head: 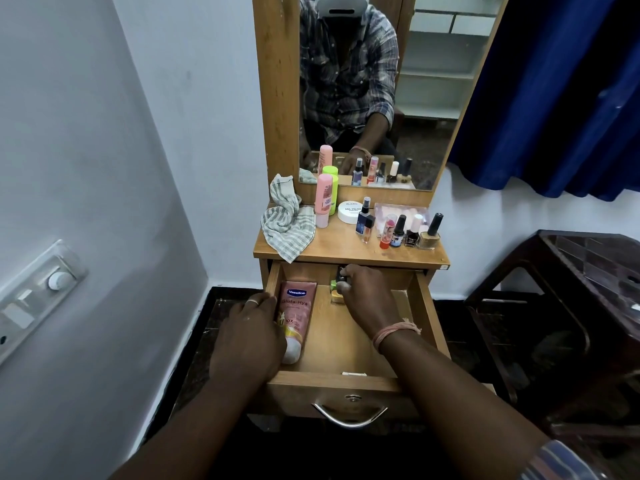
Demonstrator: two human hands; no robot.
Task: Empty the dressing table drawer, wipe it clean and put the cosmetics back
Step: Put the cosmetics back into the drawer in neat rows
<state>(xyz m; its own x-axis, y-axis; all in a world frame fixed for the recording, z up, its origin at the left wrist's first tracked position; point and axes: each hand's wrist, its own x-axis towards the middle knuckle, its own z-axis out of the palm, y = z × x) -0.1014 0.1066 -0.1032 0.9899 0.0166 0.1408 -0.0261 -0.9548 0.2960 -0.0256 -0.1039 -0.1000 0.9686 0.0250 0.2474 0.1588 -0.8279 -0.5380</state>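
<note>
The wooden drawer (424,306) of the dressing table stands pulled open. A pink Vaseline tube (296,311) lies along its left side, and my left hand (247,336) grips the tube's lower end. At the drawer's back my right hand (360,294) pinches a small dark item (342,273), with a little green and yellow item (335,292) right below it. On the tabletop (332,245) lie a striped cloth (289,223), pink (324,199) and green bottles, a white jar (350,212), a spray bottle (363,216) and several nail polish bottles (412,232).
A mirror (429,81) rises behind the tabletop and reflects me. A dark wooden stool (568,306) stands to the right, a blue curtain (554,98) above it. A wall with a switch panel (38,296) closes the left side. The drawer has a metal handle (349,417).
</note>
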